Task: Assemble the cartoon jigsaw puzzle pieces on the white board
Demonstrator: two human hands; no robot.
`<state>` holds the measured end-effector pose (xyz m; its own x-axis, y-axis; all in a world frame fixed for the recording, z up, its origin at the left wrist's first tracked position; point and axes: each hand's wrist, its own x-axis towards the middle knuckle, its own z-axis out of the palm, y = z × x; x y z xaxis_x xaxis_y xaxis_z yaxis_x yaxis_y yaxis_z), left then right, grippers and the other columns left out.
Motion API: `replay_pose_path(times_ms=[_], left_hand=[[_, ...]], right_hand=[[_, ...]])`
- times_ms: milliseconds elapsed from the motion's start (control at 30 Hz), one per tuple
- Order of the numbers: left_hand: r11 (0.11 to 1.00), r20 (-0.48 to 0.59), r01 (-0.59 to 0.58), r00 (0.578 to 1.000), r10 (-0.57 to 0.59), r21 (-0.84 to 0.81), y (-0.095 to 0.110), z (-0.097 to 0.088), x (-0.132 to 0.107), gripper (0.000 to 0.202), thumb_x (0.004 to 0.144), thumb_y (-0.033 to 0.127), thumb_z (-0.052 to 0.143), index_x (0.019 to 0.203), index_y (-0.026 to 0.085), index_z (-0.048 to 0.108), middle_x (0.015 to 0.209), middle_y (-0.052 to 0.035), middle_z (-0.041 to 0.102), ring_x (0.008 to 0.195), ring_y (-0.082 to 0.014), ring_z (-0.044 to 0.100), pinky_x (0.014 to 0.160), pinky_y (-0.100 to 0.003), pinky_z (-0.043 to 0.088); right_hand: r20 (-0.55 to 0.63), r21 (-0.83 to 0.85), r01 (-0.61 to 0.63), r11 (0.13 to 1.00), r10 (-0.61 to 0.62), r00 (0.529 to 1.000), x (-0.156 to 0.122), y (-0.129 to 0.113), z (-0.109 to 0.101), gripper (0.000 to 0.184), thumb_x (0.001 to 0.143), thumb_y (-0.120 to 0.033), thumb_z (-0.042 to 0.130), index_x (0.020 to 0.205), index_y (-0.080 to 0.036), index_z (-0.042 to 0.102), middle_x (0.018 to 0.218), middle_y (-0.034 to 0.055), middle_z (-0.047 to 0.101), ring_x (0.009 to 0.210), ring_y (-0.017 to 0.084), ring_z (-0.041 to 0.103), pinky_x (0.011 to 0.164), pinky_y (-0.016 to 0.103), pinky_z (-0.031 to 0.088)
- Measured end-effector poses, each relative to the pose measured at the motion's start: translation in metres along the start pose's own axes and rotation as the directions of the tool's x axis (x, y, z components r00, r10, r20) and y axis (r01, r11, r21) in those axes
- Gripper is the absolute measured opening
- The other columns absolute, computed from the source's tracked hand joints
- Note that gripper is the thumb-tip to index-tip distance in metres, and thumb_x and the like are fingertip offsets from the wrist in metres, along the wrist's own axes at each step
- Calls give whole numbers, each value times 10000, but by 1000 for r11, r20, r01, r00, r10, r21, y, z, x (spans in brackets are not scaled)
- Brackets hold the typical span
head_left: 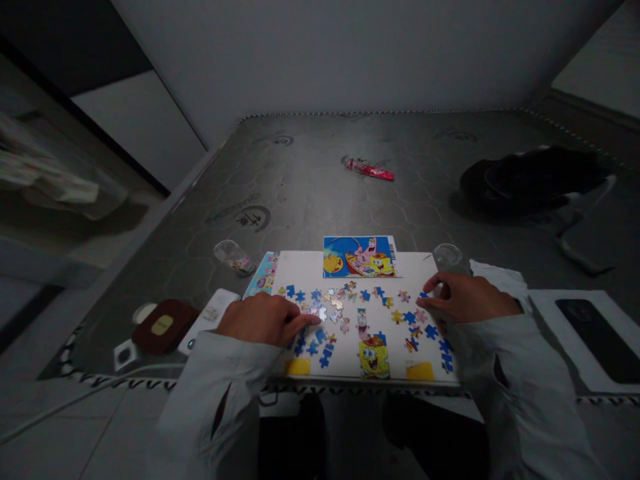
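My left hand [265, 318] lies low over loose puzzle pieces on the left of a white board [300, 267]. Its thumb stretches toward a pale piece [323, 313], and nothing shows in its grip; some fingers are hidden. On the right, my right hand [463, 298] pinches a blue puzzle piece [424, 295] between thumb and forefinger. Between the hands, a partly joined puzzle [374, 355] shows a yellow cartoon face, with a narrow joined strip above it. A picture card [359, 257] rests at the board's far edge. Several blue, pink and yellow pieces lie scattered on both sides.
Left of the board are a clear cup [234, 258] with small bits inside, a white device [213, 317] and a brown case [164, 325]. Another clear cup [447, 255] stands behind my right hand. A phone box [595, 340], black bag [530, 183] and red packet [369, 169] lie further off.
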<state>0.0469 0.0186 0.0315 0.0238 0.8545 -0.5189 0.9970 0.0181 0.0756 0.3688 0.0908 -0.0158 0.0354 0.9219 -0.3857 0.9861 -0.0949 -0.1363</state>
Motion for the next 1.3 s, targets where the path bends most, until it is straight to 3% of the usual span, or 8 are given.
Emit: replay_pose_path(times_ms=[233, 333, 500, 700, 967, 1100, 1200, 1300], left_hand=[[999, -33, 35, 999, -35, 2, 5, -6, 0, 561, 925, 657, 377, 804, 288, 781, 815, -74, 762, 773, -282, 697, 654, -363, 461], [997, -57, 81, 995, -81, 10, 4, -6, 1, 536, 958, 590, 350, 863, 277, 773, 858, -89, 765, 849, -317, 706, 703, -391, 481], [988, -109, 112, 986, -123, -108, -4, -3, 2, 437, 1003, 430, 316, 1071, 296, 726, 941, -60, 775, 846, -257, 713, 700, -352, 475], [985, -134, 107, 983, -125, -138, -4, -4, 1, 338, 972, 317, 404, 1168, 304, 679, 982, -42, 778, 906, -277, 716, 764, -393, 492], [984, -189, 78, 976, -107, -157, -4, -4, 1, 628, 829, 110, 452, 1431, 291, 444, 1216, -2, 719, 957, -289, 704, 764, -411, 511], [971, -216, 151, 958, -190, -184, 0, -6, -3, 338, 966, 311, 384, 1166, 321, 656, 1003, 8, 767, 862, -265, 711, 710, -381, 486], [956, -190, 218, 948, -255, -195, 2, -8, -6, 476, 994, 531, 314, 904, 314, 728, 811, -5, 760, 773, -245, 701, 671, -354, 455], [960, -172, 233, 951, -258, -154, 1, -9, -6, 487, 981, 576, 331, 883, 340, 745, 800, -8, 759, 782, -248, 698, 659, -344, 439]], right_hand=[[3, 13, 12, 1000, -12, 1000, 3, 3, 3, 236, 738, -485, 745, 886, -309, 695, 785, 5, 723, 756, 232, 674, 606, 360, 445], [8, 16, 5, 1000, -5, 1000, 3, 3, 3, 244, 738, -488, 747, 885, -302, 692, 795, 14, 726, 770, 248, 675, 631, 382, 459], [31, 17, -12, 1000, 11, 999, 2, 1, 2, 227, 756, -479, 731, 885, -299, 682, 796, 10, 727, 782, 255, 677, 636, 390, 452], [33, 31, -4, 1000, 3, 999, 2, 3, 3, 215, 763, -471, 726, 870, -290, 679, 806, 27, 729, 767, 252, 677, 615, 377, 437], [47, 42, 1, 999, -3, 999, 3, 4, 4, 226, 781, -470, 705, 892, -275, 676, 825, 56, 735, 791, 269, 683, 642, 403, 448], [61, 32, -4, 999, 2, 998, 3, 4, 4, 234, 772, -471, 699, 896, -275, 666, 812, 41, 734, 817, 280, 686, 661, 404, 453], [79, 36, 3, 999, -5, 997, 3, 3, 3, 244, 775, -477, 686, 907, -273, 657, 808, 26, 733, 820, 272, 688, 670, 394, 453], [87, 32, -4, 999, 2, 996, 4, 3, 2, 259, 773, -488, 686, 916, -276, 652, 808, 25, 730, 823, 278, 687, 665, 399, 452]])
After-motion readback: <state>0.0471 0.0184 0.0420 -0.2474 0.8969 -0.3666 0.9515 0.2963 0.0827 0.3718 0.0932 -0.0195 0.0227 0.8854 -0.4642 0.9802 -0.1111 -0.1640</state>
